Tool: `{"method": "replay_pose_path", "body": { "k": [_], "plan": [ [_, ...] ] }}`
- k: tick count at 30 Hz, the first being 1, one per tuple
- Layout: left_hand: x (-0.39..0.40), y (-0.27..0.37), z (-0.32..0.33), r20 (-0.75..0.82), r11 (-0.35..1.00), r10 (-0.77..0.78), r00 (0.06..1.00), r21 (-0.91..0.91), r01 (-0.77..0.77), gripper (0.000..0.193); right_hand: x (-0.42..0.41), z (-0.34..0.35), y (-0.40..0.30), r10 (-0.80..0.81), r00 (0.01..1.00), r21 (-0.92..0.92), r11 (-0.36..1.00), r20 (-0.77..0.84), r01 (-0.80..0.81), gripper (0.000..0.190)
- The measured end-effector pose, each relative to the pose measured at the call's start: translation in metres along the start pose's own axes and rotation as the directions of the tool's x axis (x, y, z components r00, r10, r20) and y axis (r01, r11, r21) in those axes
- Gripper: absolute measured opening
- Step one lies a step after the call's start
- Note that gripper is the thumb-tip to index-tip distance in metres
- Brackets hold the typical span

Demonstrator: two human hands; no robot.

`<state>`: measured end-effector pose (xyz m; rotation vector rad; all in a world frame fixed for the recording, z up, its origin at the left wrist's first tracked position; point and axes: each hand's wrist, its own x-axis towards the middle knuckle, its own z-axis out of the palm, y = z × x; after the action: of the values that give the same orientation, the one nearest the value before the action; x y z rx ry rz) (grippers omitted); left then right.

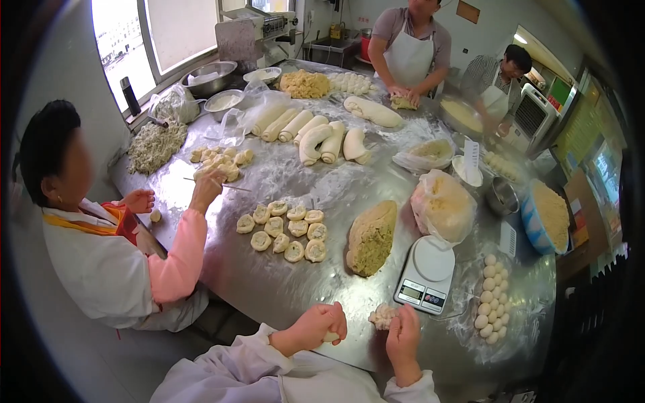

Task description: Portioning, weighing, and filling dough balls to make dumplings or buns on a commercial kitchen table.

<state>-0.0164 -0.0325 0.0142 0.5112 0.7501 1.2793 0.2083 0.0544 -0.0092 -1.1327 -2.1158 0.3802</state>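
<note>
Curled around a small piece of pale dough [330, 337], my left hand [320, 325] is at the near edge of the steel table [282, 302]. My right hand [404, 336] is beside a small crumbly pale lump [384, 317], its fingers at the lump's right side; whether it grips any of it I cannot tell. A white kitchen scale [426, 274] stands just beyond that hand. Further in lies a large mound of greenish filling [372, 239], with several filled dough cups [295, 228] to its left.
A co-worker [101, 242] sits at the left with a thin stick by dough pieces [221, 161]. Dough rolls [312, 136] lie further back. At right are a bagged mass [443, 206], small dough balls [494, 302] and a blue bowl [536, 226]. Two people [410, 50] work at the far side.
</note>
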Motion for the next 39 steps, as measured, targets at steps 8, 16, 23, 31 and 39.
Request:
{"method": "replay_pose_path", "body": {
  "k": [8, 16, 23, 31, 39],
  "plan": [
    [0.027, 0.022, 0.002, -0.289, 0.933, 0.223, 0.931, -0.213, -0.289, 0.058, 0.030, -0.008, -0.073, -0.009, 0.991, 0.440, 0.897, 0.133, -0.051, 0.041],
    [0.017, 0.047, 0.037, -0.188, 0.839, 0.388, 0.902, -0.332, -0.431, 0.076, 0.061, 0.045, -0.111, 0.036, 0.982, 0.750, 0.640, 0.185, -0.165, 0.039],
    [0.026, 0.010, -0.002, -0.221, 0.925, 0.374, 0.901, 0.019, -0.379, 0.048, 0.049, 0.039, -0.118, 0.056, 0.844, 0.656, 0.602, 0.534, -0.455, 0.030],
    [0.012, 0.050, 0.052, -0.368, 0.885, 0.380, 0.849, -0.124, -0.450, 0.042, 0.052, 0.031, -0.093, 0.034, 0.812, 0.710, 0.465, 0.582, -0.529, 0.052],
    [0.022, 0.019, 0.013, -0.071, 0.840, 0.495, 0.866, 0.293, -0.456, 0.036, 0.049, 0.033, -0.107, -0.083, 0.946, 0.648, 0.747, 0.313, -0.149, 0.053]
  ]
}}
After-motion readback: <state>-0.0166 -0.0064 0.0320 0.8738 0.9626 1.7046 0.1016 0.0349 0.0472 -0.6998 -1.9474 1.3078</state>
